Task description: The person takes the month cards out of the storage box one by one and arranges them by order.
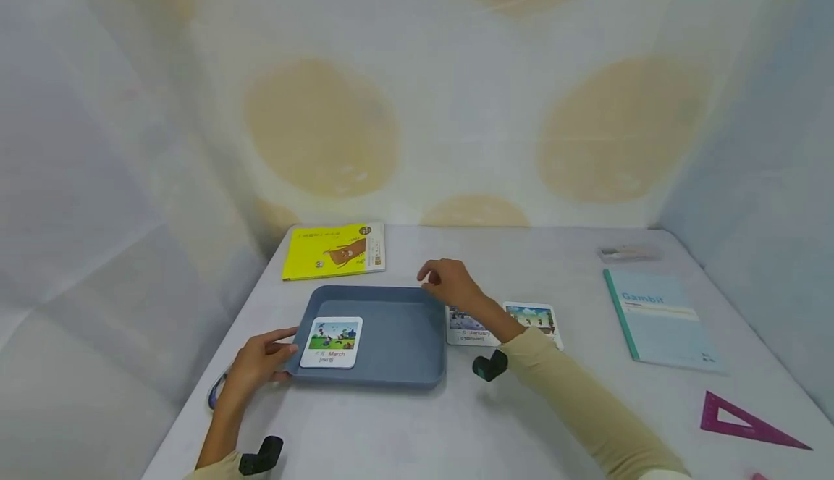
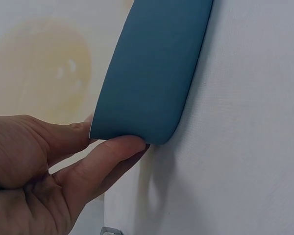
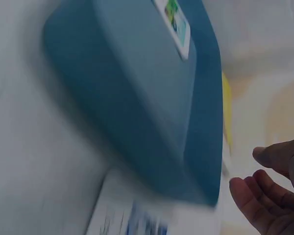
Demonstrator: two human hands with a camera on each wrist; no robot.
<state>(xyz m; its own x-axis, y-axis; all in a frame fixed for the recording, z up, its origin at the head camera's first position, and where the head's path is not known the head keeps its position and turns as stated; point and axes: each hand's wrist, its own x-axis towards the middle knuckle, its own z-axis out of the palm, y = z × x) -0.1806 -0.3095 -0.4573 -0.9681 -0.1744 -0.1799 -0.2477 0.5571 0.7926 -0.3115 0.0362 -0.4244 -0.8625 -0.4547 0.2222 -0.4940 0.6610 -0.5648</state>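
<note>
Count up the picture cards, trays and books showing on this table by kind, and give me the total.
Picture cards: 3 (March card, January card, rightmost card)
Trays: 1 (blue-grey tray)
Books: 2 (yellow book, Gambit book)
Total: 6

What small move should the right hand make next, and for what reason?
Probably lower the right hand to the January card: this hand is empty and near it, the card lies beside the tray, while the left hand grips the tray and the March card already lies inside.
</note>
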